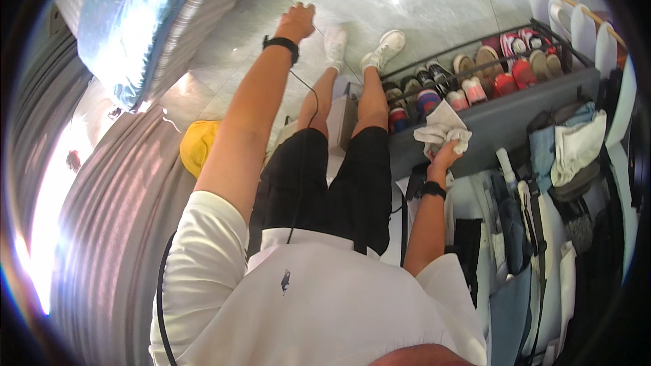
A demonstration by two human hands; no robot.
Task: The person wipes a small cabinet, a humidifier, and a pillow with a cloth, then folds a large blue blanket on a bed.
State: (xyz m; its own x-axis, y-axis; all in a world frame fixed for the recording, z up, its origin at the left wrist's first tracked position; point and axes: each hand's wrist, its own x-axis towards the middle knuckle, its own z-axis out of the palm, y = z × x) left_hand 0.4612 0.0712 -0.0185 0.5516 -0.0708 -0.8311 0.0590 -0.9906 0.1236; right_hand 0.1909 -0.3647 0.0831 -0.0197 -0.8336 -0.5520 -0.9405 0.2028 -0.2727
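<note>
My right hand (444, 155) grips a crumpled whitish cloth (441, 129), a flat corner of it sticking up. The cloth is over the near edge of a grey shoe rack (539, 99), which holds several shoes (475, 89) behind a dark metal rail. Stretched out ahead over the floor, my left hand (296, 21) shows its back, with the fingers partly curled. Its palm is hidden, so whether it holds anything is unclear. A dark band is on each wrist, and a thin black cable (314, 94) runs down from the left one.
At the left are a bed with a blue cover (137, 25) and a grey-pink curtain (109, 223). A yellow item (198, 145) lies beside my left arm. Hung clothes and straps (513, 244) fill the right side. White hangers (580, 20) stand past the rack. My feet are on grey tile (422, 10).
</note>
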